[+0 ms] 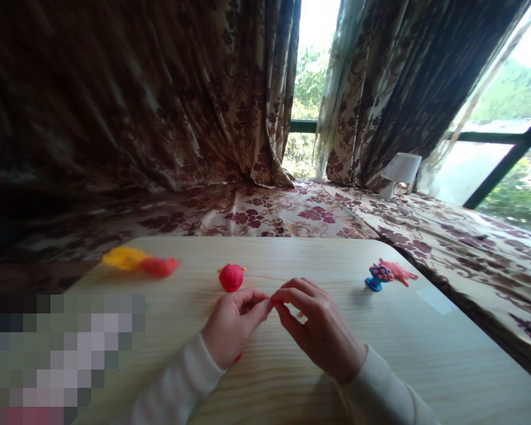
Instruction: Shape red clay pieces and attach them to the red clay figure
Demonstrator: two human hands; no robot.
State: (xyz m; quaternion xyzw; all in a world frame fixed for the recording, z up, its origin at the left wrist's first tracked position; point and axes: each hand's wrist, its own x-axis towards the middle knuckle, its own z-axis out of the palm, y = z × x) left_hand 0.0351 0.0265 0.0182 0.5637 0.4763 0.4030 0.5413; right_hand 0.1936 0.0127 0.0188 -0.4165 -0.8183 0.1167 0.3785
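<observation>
My left hand and my right hand meet above the middle of the table, their fingertips pinched together. Whatever sits between the fingertips is too small to make out, though a trace of red shows there. Just beyond my left hand stands a round red modelling-clay figure with small yellow bits at its sides. A small red piece peeks out under my left wrist, mostly hidden. Behind my right fingers, a tiny yellowish bit is partly covered.
On the pale wooden table, a yellow and red clay shape lies far left. At the right are a blue clay stand with a dotted top and a pinkish-red clay piece. A white lamp stands beyond. The lower left is pixelated.
</observation>
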